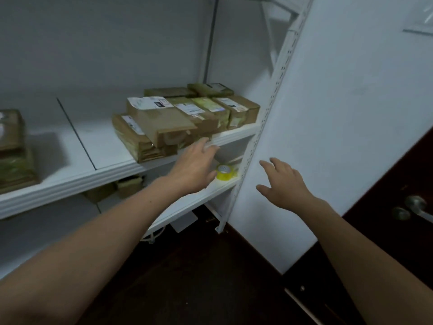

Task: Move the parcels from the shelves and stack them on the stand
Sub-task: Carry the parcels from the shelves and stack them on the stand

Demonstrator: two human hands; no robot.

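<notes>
step: reach for pickup; left hand [195, 166] and right hand [282, 184] spread, empty, near shelf [131, 170] parcels [178, 118]; next: grip both ends.

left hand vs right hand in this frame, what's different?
1. The left hand is at the front lip of the shelf, just below the parcels; the right hand is in front of the white side panel.
2. The left hand partly covers the yellow tape roll; the right hand covers nothing.
Shared: both open, holding nothing.
</notes>
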